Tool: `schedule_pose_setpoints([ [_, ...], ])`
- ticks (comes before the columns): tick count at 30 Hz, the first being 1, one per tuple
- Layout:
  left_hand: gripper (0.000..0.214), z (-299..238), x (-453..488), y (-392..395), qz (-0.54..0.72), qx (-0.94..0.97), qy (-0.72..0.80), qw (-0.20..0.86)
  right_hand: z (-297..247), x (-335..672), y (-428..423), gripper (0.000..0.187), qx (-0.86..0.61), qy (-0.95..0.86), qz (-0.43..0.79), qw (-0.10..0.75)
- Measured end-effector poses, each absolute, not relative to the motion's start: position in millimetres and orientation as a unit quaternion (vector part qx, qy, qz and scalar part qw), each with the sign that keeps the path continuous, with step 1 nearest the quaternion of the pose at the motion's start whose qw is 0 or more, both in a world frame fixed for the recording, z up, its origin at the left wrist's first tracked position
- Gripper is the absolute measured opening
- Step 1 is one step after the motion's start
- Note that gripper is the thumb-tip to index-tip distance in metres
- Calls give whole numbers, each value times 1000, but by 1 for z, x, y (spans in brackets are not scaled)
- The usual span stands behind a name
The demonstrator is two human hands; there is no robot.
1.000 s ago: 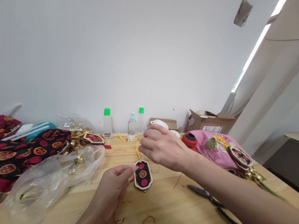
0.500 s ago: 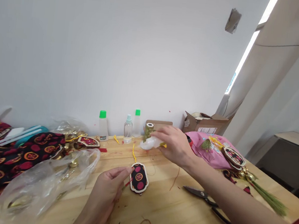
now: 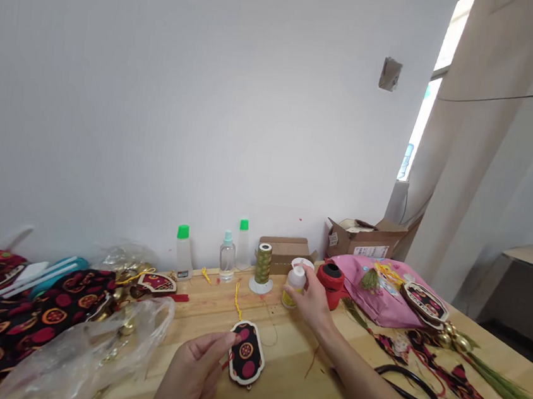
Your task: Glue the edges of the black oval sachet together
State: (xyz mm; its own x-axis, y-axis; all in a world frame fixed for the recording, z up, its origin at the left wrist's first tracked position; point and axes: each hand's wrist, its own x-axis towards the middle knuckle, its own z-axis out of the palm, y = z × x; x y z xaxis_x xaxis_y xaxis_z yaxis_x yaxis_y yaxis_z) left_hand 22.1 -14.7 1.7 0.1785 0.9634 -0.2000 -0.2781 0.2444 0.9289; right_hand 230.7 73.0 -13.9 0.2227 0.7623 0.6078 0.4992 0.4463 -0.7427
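My left hand (image 3: 195, 373) pinches the left edge of a small wooden ornament (image 3: 246, 352) covered in black cloth with red and orange dots; a yellow cord (image 3: 237, 300) runs from its top. It lies on the wooden table (image 3: 289, 386). My right hand (image 3: 313, 301) reaches farther back and grips a small white bottle with a yellow base (image 3: 293, 286), standing upright. A spool of olive-gold thread (image 3: 262, 266) stands just left of the bottle, and a red spool (image 3: 331, 282) just right of my hand.
Patterned black and red cloth (image 3: 20, 319) and a clear plastic bag (image 3: 89, 346) fill the left. Three small bottles (image 3: 226, 259) line the wall. A pink bag (image 3: 381, 288), cardboard boxes (image 3: 362, 235), more ornaments (image 3: 425, 300), green tassels (image 3: 508, 393) and black scissors (image 3: 417, 396) lie right.
My right hand moved from above the ornament back and right, and now holds the white bottle upright on the table. The thread spool has come into sight. The view has tilted.
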Motion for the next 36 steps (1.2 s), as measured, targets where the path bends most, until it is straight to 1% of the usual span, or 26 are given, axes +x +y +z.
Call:
schedule_pose_setpoints([
  [2, 35, 1, 24, -14, 468, 396, 434, 660, -4, 228, 62, 49, -513, -601, 89, 606],
  [3, 35, 0, 25, -13, 468, 395, 435, 660, 2, 225, 54, 48, -505, -598, 68, 618],
  [4, 34, -1, 26, -12, 470, 391, 431, 664, 8, 221, 45, 43, -492, -601, 49, 628],
  [6, 31, -4, 28, -11, 475, 382, 413, 677, 15, 208, 26, 23, -426, -647, 15, 632],
  [8, 26, -6, 30, -9, 486, 381, 389, 684, 14, 192, 10, 15, -364, -727, 79, 577],
  [11, 20, -9, 30, -7, 488, 392, 362, 691, 3, 172, -1, 14, -349, -755, 176, 527],
  [14, 19, -11, 28, -4, 478, 399, 357, 696, -5, 164, -2, 12, -361, -732, 220, 534],
  [17, 19, -11, 28, -4, 481, 406, 368, 684, -6, 164, 0, 9, -380, -705, 237, 551],
  [19, 19, -10, 28, -6, 480, 404, 381, 679, -5, 167, 0, 8, -384, -714, 194, 553],
  [22, 20, -9, 30, -7, 475, 401, 391, 678, -3, 171, -1, 11, -368, -761, 18, 534],
  [24, 21, -11, 30, -7, 468, 410, 377, 687, -1, 173, -3, 15, -359, -790, -104, 486],
  [25, 22, -13, 30, -6, 460, 416, 370, 691, 0, 174, -3, 16, -359, -802, -145, 454],
  [26, 23, -15, 30, -5, 452, 422, 367, 695, 1, 174, -4, 16, -364, -813, -172, 420],
  [28, 27, -19, 30, -3, 440, 431, 370, 695, 2, 174, -4, 14, -380, -832, -186, 359],
  [30, 29, -20, 30, -3, 433, 437, 376, 692, 1, 174, -2, 12, -400, -844, -162, 320],
  [32, 28, -17, 31, -4, 436, 442, 376, 688, -2, 173, 1, 10, -415, -850, -92, 312],
  [34, 26, -14, 31, -7, 444, 444, 378, 681, -5, 175, 5, 10, -430, -840, -5, 332],
  [36, 24, -11, 31, -10, 453, 441, 380, 675, -8, 178, 9, 18, -447, -813, 62, 367],
])
